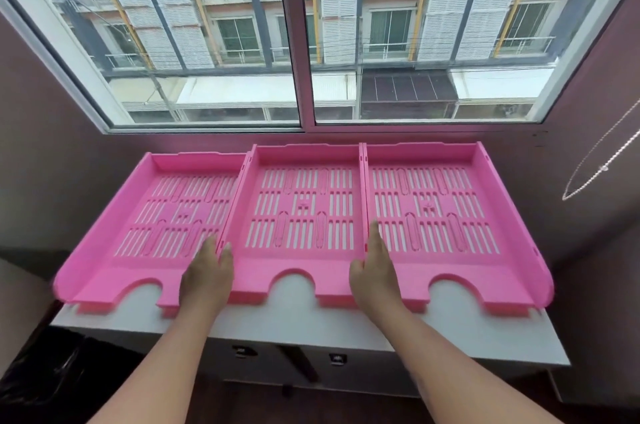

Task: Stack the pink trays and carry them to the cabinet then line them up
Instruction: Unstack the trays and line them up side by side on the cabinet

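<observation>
Two bare forearms reach forward over the white cabinet top [311, 316]. The left hand [207, 276] grips the left side wall of the middle pink tray [301, 212], thumb inside, fingers over the wall. The right hand [375, 271] clasps its right wall likewise. Three glossy plastic letter trays with slotted floors and arched front notches lie side by side: left tray [145, 215], middle, right tray [450, 208]. Beyond, a sliding window [304, 42].

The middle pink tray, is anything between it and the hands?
No. The left hand and right hand already touch the middle tray at its two side walls. Nothing sits in between.
</observation>
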A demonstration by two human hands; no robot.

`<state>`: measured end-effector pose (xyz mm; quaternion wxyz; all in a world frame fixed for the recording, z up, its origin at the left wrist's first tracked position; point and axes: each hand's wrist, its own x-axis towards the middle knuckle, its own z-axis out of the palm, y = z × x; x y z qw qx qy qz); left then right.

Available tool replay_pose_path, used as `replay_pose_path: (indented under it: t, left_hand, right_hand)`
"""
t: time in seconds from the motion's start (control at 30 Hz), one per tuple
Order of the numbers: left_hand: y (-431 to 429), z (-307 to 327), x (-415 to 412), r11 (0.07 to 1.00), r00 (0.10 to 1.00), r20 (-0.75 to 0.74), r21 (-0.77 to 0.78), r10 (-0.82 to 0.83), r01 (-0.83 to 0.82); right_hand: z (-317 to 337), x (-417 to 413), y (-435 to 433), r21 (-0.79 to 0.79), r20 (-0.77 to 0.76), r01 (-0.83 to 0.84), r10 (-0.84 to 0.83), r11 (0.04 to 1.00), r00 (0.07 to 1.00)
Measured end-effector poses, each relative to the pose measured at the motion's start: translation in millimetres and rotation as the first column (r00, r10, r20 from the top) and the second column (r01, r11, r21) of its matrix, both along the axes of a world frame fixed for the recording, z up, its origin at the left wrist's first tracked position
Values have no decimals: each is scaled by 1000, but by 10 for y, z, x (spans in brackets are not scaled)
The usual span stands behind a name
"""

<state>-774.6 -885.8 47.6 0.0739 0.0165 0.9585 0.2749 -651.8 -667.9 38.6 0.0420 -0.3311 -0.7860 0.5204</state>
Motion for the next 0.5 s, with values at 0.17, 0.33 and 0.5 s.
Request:
replay_pose_path:
  t: [0.17, 0.33, 0.5]
  left_hand:
    - [24, 21, -172, 998, 998, 52, 61, -33, 30]
    - [70, 25, -318, 993, 996, 66, 107, -54, 47]
    - [94, -16, -437, 988, 994, 68, 135, -81, 71]
  right_hand:
    - [-84, -71, -20, 49, -17, 48, -48, 998, 999]
    - [-102, -146, 5, 98, -14, 58, -57, 993, 998]
    - [-134, -197, 60, 154, 25, 46, -51, 987, 998]
